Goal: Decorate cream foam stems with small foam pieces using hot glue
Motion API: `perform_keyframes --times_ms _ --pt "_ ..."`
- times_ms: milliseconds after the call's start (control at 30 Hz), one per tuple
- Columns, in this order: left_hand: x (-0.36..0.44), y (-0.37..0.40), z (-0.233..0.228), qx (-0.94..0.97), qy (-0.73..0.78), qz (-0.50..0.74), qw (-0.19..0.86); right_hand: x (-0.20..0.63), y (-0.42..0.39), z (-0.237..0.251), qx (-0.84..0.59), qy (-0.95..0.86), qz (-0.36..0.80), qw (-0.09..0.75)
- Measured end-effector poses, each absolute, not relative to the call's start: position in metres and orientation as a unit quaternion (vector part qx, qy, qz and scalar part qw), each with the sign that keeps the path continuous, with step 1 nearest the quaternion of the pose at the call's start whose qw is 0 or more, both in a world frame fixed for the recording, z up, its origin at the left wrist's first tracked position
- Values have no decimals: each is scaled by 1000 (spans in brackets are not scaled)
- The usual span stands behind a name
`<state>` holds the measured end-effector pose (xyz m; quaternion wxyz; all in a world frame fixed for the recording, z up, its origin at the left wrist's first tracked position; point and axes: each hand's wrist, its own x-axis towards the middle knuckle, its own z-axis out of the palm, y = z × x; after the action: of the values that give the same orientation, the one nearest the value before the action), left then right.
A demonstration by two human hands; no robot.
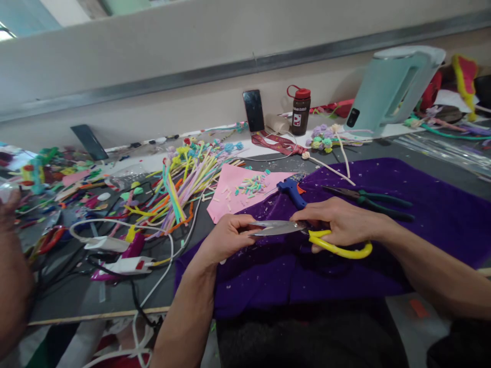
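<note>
A pair of scissors (280,228) with yellow handles lies in my right hand (339,222), its blades pointing left and slightly apart. My left hand (230,237) is closed in a pinch at the blade tips; whatever sits between its fingers is too small to make out. Under both hands spreads a purple cloth (261,286) dotted with tiny scraps. Just beyond the scissors rests a blue glue gun (293,193). Pliers (379,200) with dark green handles lie behind my right hand. Short coloured cut pieces (253,185) are scattered on a pink sheet (219,200).
A bundle of fuzzy coloured stems (192,184) lies left of the pink sheet. Power strips (123,266) and cords run nearer me. At the back stand a phone (253,111), a brown bottle (301,115) and a mint kettle (383,92). Another person's arm (13,276) shows at left.
</note>
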<state>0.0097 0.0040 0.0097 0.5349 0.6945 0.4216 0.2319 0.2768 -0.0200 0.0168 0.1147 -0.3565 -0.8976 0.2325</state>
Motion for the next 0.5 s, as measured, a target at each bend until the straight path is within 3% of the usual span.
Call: perform_keyframes --times_ms 500 --pt "10 1 16 706 453 228 494 285 -21 23 -383 -874 267 139"
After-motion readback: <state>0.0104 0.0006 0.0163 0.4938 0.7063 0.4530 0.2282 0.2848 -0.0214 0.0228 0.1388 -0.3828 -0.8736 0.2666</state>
